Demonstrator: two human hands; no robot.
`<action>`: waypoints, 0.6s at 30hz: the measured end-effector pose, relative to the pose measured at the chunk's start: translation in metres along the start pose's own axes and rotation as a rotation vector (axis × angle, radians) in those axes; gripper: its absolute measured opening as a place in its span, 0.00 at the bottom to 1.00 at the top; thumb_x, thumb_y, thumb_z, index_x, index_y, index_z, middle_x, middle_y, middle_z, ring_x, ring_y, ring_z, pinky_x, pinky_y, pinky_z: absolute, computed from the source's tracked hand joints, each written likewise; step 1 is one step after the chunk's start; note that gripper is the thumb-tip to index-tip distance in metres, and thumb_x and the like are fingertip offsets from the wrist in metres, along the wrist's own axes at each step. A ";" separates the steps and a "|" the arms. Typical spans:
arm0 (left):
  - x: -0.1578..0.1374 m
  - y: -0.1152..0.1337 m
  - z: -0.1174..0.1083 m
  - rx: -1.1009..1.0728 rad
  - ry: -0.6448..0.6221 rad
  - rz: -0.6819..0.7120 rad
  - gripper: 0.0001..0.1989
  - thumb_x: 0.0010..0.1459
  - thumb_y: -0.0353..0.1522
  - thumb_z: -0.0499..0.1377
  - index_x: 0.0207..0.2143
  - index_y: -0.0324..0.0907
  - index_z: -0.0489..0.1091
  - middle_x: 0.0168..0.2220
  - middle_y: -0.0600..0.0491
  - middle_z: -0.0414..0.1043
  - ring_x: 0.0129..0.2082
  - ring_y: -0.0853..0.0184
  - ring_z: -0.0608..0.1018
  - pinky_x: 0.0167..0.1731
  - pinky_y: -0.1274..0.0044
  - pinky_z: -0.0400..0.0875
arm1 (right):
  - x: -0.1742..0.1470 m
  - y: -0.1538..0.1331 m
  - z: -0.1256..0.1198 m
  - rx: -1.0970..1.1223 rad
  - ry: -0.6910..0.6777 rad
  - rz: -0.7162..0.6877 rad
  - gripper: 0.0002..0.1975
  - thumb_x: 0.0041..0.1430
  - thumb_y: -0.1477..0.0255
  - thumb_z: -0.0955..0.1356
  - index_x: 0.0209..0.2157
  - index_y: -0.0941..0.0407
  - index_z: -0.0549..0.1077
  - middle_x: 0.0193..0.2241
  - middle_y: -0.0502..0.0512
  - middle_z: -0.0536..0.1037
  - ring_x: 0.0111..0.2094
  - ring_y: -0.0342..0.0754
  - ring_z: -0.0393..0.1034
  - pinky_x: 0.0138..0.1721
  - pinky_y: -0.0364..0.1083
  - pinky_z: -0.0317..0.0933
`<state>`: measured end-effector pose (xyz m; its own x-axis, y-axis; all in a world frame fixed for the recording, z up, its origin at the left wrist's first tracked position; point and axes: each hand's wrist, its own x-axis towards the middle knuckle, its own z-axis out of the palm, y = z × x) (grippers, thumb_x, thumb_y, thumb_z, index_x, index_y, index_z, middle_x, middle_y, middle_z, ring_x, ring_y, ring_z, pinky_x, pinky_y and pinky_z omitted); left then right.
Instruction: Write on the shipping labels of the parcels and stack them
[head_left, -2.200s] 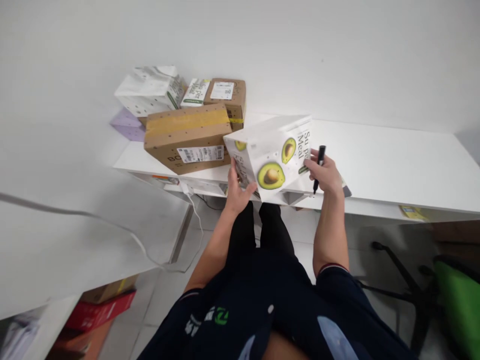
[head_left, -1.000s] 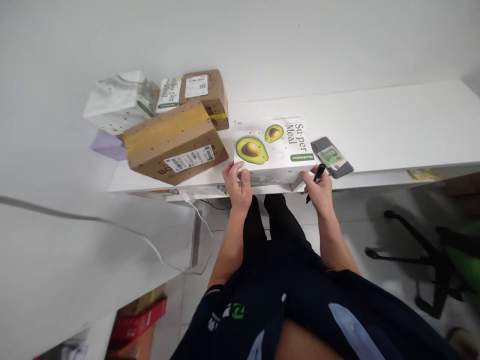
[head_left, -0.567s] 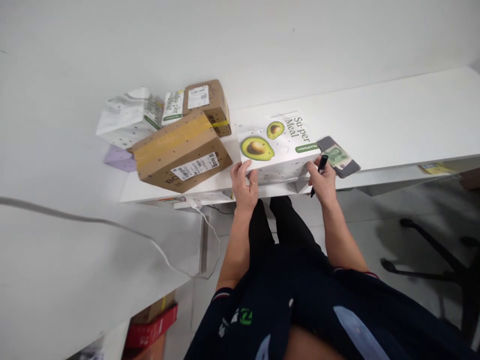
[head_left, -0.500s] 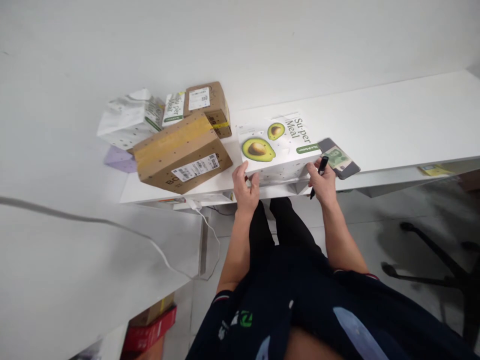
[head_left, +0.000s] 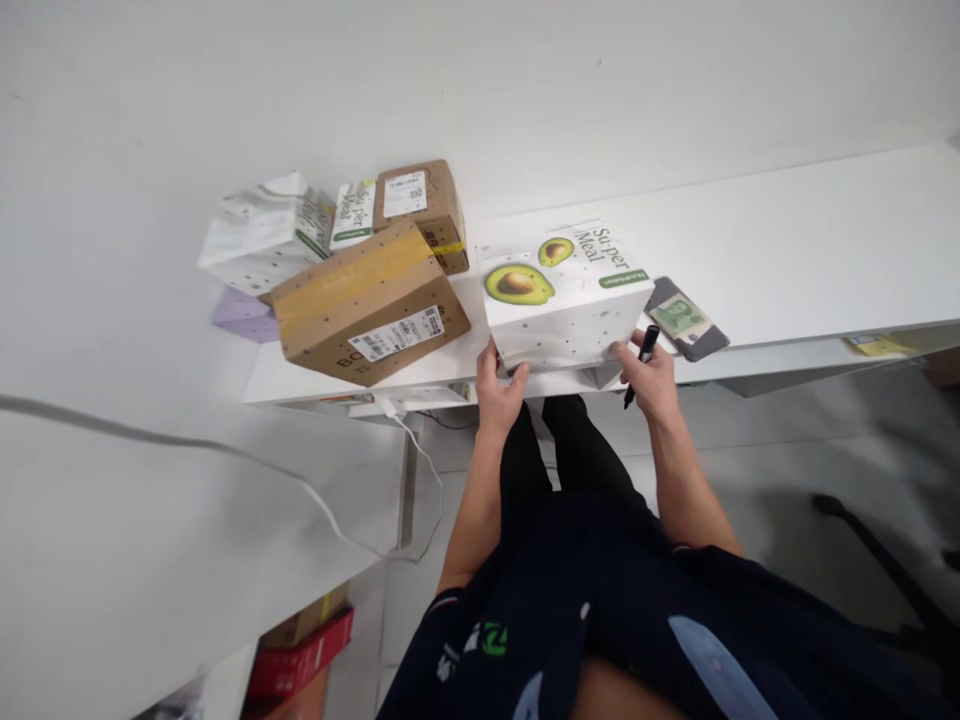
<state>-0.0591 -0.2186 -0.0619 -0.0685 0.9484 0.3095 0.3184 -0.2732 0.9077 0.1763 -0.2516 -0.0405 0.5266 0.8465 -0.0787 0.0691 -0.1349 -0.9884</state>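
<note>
Lying flat, avocado box (head_left: 564,295) lengthwise left-right

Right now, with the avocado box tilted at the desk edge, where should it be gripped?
Grip the avocado box by its two short ends, coming from the near side. It is wide and tipped up off the white desk, so the left hand and right hand, which also holds a black marker, probably steady it best at opposite lower corners.

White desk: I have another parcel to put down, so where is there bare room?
The white desk is bare right of the phone. It is crowded left of the avocado box, where the brown carton and stacked parcels sit.
</note>
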 end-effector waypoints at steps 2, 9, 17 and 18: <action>0.001 0.016 -0.008 0.019 0.020 0.041 0.35 0.58 0.50 0.61 0.63 0.45 0.62 0.54 0.43 0.65 0.53 0.59 0.73 0.55 0.66 0.69 | -0.004 -0.012 -0.002 0.026 0.024 -0.055 0.26 0.49 0.56 0.74 0.48 0.55 0.78 0.17 0.43 0.67 0.17 0.40 0.59 0.19 0.43 0.57; 0.006 0.059 -0.026 0.039 0.054 0.093 0.34 0.61 0.51 0.58 0.67 0.54 0.57 0.56 0.45 0.62 0.55 0.59 0.72 0.54 0.66 0.71 | -0.015 -0.053 -0.005 0.054 0.060 -0.215 0.24 0.55 0.55 0.72 0.50 0.52 0.77 0.18 0.46 0.67 0.18 0.42 0.62 0.23 0.45 0.61; 0.008 0.048 -0.016 0.198 0.053 0.225 0.35 0.66 0.46 0.53 0.70 0.51 0.43 0.61 0.40 0.61 0.57 0.59 0.71 0.51 0.67 0.74 | -0.004 -0.048 -0.002 0.043 0.081 -0.243 0.20 0.56 0.57 0.71 0.48 0.51 0.78 0.18 0.43 0.65 0.17 0.40 0.61 0.21 0.44 0.60; 0.009 0.048 -0.016 0.245 0.060 0.268 0.33 0.67 0.45 0.53 0.69 0.50 0.46 0.61 0.40 0.62 0.58 0.58 0.70 0.51 0.66 0.74 | -0.003 -0.046 -0.002 0.063 0.077 -0.241 0.20 0.56 0.58 0.71 0.48 0.52 0.78 0.17 0.43 0.64 0.17 0.40 0.61 0.21 0.43 0.59</action>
<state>-0.0593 -0.2261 -0.0110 -0.0052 0.8351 0.5501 0.5490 -0.4574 0.6995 0.1732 -0.2490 0.0054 0.5645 0.8082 0.1677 0.1490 0.1001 -0.9838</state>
